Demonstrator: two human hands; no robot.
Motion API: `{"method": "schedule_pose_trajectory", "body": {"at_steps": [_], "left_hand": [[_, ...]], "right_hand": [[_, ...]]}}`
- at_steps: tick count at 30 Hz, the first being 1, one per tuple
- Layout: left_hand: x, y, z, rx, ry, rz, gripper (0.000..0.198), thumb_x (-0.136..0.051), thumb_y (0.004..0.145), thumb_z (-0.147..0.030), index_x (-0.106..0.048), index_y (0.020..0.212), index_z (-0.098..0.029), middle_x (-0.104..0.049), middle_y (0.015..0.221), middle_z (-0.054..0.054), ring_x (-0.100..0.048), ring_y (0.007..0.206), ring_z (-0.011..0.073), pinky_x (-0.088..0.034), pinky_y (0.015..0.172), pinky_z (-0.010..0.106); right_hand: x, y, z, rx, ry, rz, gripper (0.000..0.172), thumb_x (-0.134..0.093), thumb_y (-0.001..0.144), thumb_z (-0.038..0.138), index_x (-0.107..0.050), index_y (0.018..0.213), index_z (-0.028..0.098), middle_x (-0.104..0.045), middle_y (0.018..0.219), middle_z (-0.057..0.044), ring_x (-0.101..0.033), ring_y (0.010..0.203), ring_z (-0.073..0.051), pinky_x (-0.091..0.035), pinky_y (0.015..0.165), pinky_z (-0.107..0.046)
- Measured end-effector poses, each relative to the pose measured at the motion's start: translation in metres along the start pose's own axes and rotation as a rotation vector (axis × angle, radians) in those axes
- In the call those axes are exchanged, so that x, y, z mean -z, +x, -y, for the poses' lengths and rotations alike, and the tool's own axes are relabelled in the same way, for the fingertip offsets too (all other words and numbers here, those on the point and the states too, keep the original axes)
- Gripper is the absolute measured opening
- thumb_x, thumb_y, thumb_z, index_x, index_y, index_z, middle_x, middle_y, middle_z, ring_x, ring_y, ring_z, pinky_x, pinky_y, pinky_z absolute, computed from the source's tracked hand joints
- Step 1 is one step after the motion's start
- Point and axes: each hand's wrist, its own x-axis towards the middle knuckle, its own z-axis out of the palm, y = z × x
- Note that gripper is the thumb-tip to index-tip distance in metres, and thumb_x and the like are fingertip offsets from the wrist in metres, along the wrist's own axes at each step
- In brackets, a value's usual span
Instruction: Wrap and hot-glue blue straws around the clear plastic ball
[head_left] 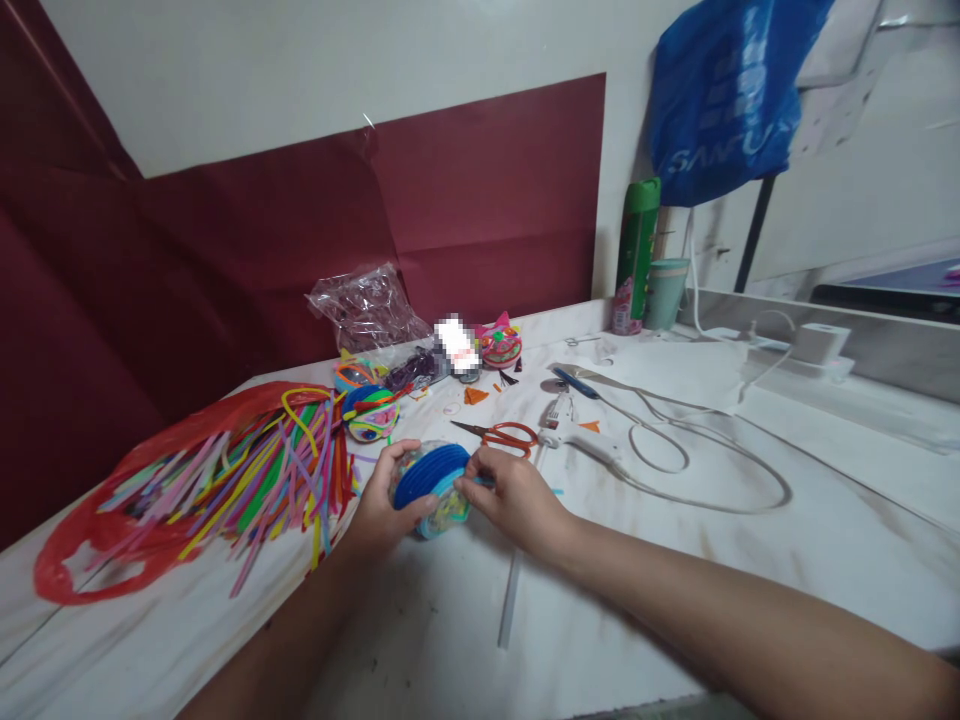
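My left hand is wrapped round a ball-like craft piece covered in rows of dark blue and light blue pipe cleaner. At its right side my right hand pinches with thumb and forefinger at the light blue pipe cleaner. Part of that strand is hidden by the fingers. Just beyond the hands lie orange-handled scissors, blades apart. A white glue gun rests to their right, and a clear glue stick lies below my right wrist.
Many coloured pipe cleaners spill over a red plastic bag at left. Finished-looking craft balls and a pink one stand behind. A blue-handled tool, looping cords, a green spray can and a cup are at right.
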Motion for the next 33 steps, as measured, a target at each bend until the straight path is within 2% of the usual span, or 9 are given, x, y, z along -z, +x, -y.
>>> {"method": "schedule_pose_trajectory", "body": {"at_steps": [5,15,25,33], "left_hand": [[0.003,-0.001,-0.005,0.06,0.042,0.05,0.063,-0.071,0.063,-0.033,-0.043,0.118,-0.021,-0.058,0.103,0.006,-0.058,0.091,0.0233,-0.047,0.075,0.031],[-0.005,-0.004,-0.004,0.013,-0.064,-0.065,0.06,-0.071,0.062,-0.03,-0.046,0.116,-0.021,-0.058,0.11,0.007,-0.057,0.099,0.0248,-0.045,0.081,0.032],[0.0,0.001,0.004,0.023,-0.088,-0.03,0.062,-0.073,0.062,-0.03,-0.046,0.118,-0.022,-0.059,0.11,0.006,-0.057,0.099,0.0247,-0.046,0.08,0.031],[0.004,0.001,0.003,0.019,-0.112,0.026,0.063,-0.076,0.063,-0.037,-0.047,0.116,-0.02,-0.06,0.113,0.011,-0.057,0.104,0.0276,-0.044,0.087,0.036]], "right_hand": [[-0.001,-0.002,0.0,0.007,-0.018,0.029,0.007,-0.06,0.076,0.019,-0.054,0.071,0.019,-0.056,0.065,0.002,-0.049,0.058,-0.012,-0.034,0.055,-0.022],[0.001,0.0,-0.003,0.02,0.087,-0.005,0.006,-0.057,0.076,0.014,-0.057,0.072,0.018,-0.063,0.07,-0.001,-0.056,0.065,-0.014,-0.041,0.062,-0.023],[0.001,0.002,-0.005,0.018,0.04,-0.011,0.006,-0.059,0.078,0.015,-0.058,0.073,0.018,-0.062,0.069,-0.001,-0.055,0.064,-0.014,-0.04,0.061,-0.024],[0.002,-0.001,-0.003,0.088,-0.008,-0.045,0.005,-0.057,0.078,0.014,-0.057,0.075,0.018,-0.062,0.073,-0.001,-0.056,0.068,-0.015,-0.042,0.064,-0.025]]}}
